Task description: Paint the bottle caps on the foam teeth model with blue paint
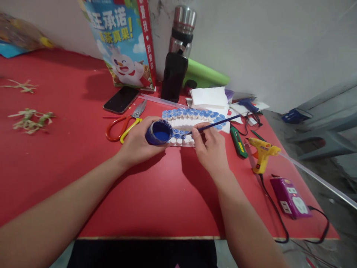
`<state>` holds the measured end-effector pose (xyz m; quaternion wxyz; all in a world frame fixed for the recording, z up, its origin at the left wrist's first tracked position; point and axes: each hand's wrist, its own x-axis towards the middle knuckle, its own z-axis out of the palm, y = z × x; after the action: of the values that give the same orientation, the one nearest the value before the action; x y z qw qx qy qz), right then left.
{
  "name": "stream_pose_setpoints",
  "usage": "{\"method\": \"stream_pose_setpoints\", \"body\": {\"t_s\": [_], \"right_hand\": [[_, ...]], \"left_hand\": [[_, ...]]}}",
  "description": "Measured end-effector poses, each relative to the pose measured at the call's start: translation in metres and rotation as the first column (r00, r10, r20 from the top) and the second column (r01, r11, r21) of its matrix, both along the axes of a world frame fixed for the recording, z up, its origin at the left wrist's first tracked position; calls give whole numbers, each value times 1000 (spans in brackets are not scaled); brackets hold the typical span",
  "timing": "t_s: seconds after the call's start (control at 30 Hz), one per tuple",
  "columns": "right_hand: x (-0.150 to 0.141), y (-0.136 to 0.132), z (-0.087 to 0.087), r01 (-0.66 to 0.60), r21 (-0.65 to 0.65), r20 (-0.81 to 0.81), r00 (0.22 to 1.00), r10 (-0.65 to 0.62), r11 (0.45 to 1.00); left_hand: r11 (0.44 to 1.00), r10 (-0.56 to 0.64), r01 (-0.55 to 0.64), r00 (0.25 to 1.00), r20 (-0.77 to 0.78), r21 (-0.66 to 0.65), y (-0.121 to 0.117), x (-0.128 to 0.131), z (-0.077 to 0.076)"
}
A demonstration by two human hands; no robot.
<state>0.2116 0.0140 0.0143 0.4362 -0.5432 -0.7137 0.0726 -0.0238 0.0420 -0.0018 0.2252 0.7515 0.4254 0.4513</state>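
Note:
My left hand point(141, 143) is wrapped round a small jar of blue paint point(159, 133), its open mouth tilted toward me. In my right hand point(210, 147) is a thin dark-blue paintbrush point(219, 123), its tip pointing left onto a white piece point(184, 123) set with rows of small round discs. The far row of discs is coloured blue on top. In the near row, some discs by the jar are blue and others are white. Part of the piece is hidden behind the jar and my right hand.
Scissors point(119, 128) and a phone point(121, 99) lie to the left; another phone point(174, 74) leans on a steel flask point(184, 22). Right are a green cutter point(238, 142), a yellow glue gun point(263, 152) and a purple power block point(291, 197) with cables. A printed bag point(122, 44) stands behind.

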Motion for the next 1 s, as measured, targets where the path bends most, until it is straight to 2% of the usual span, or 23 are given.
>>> {"method": "stream_pose_setpoints", "body": {"t_s": [0.27,0.43,0.63,0.77,1.0], "right_hand": [[1,1,-1,-18,-2,8,1000,18,1000],[3,0,0,36,15,34,999,-37,999],[2,1,0,-17,10,13,1000,16,1000],[3,1,-1,14,27,27,1000,-15,1000],[4,2,-1,-5,-16,11,1000,5,1000]], "left_hand": [[1000,7,-7,1000,0,-6,-1,1,0],[1000,4,-4,1000,-1,0,-1,0,0],[1000,5,-5,1000,-5,-10,-1,1,2],[1000,9,-9,1000,-11,-20,-1,0,2],[999,16,-17,1000,-9,-41,-1,0,2]]}}
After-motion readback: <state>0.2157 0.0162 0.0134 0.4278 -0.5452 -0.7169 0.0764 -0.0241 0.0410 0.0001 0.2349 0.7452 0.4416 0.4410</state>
